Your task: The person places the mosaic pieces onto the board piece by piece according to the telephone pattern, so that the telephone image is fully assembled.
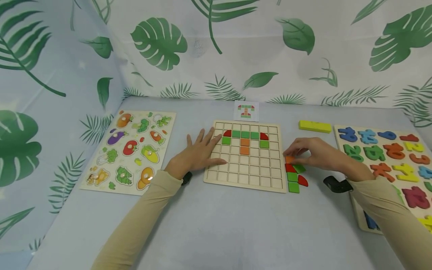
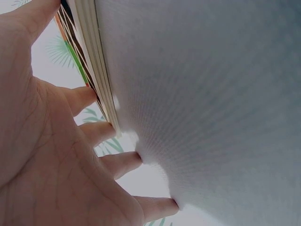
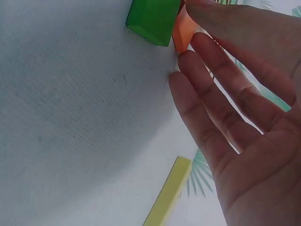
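My left hand [image 1: 197,153] lies with spread, straight fingers over the left edge of a wooden grid board [image 1: 249,169]. In the left wrist view the thumb and a finger touch the board's edge. Red, green and orange pieces fill some upper cells, with an orange square [image 1: 244,150] lowest in the middle column. Just right of the board, my right hand [image 1: 312,152] pinches an orange square block [image 3: 184,30] between thumb and fingertips. A green block [image 3: 153,21] is close beside it. Nearby lie loose green squares [image 1: 293,187] and red quarter-round pieces [image 1: 303,180].
A pattern card [image 1: 246,111] lies behind the board. At back right is a yellow bar [image 1: 314,126]. A vegetable puzzle board [image 1: 170,123] lies left, and a letter puzzle board [image 1: 357,210] lies right under the right forearm. A leaf-print cloth [image 1: 236,60] hangs behind.
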The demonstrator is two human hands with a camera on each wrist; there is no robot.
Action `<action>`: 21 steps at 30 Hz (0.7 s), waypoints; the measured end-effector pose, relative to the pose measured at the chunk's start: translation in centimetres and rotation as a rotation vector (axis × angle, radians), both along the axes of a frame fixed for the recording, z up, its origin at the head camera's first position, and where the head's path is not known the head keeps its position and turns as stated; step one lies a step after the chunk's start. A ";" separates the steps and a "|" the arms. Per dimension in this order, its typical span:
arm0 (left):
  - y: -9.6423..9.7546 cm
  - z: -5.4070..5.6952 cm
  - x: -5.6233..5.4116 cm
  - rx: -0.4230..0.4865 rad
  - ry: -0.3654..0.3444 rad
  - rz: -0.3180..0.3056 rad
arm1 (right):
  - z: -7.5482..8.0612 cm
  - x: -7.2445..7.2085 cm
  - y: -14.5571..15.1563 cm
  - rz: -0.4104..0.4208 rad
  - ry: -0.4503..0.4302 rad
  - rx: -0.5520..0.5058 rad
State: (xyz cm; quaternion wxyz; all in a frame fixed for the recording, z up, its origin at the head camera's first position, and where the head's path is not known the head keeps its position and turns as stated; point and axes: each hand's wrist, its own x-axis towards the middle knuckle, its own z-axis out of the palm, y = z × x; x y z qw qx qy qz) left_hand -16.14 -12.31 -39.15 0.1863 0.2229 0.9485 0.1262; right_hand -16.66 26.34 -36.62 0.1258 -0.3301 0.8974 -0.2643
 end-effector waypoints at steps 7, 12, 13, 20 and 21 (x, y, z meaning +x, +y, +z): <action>-0.1 -0.1 -0.1 0.002 0.004 -0.003 | 0.1 -0.2 -0.2 -0.017 -0.012 0.021; -0.1 -0.1 -0.1 0.004 0.001 -0.005 | 0.1 -0.5 -0.2 -0.052 -0.017 0.042; -0.1 -0.1 -0.1 0.003 0.001 -0.005 | 0.1 -0.6 -0.2 -0.061 -0.027 0.045; -0.1 -0.2 -0.1 0.006 0.001 0.000 | 0.2 -1.0 -0.2 -0.075 -0.078 0.050; -0.1 -0.2 -0.1 0.007 0.000 0.001 | 0.2 -1.1 -0.2 -0.073 -0.079 0.048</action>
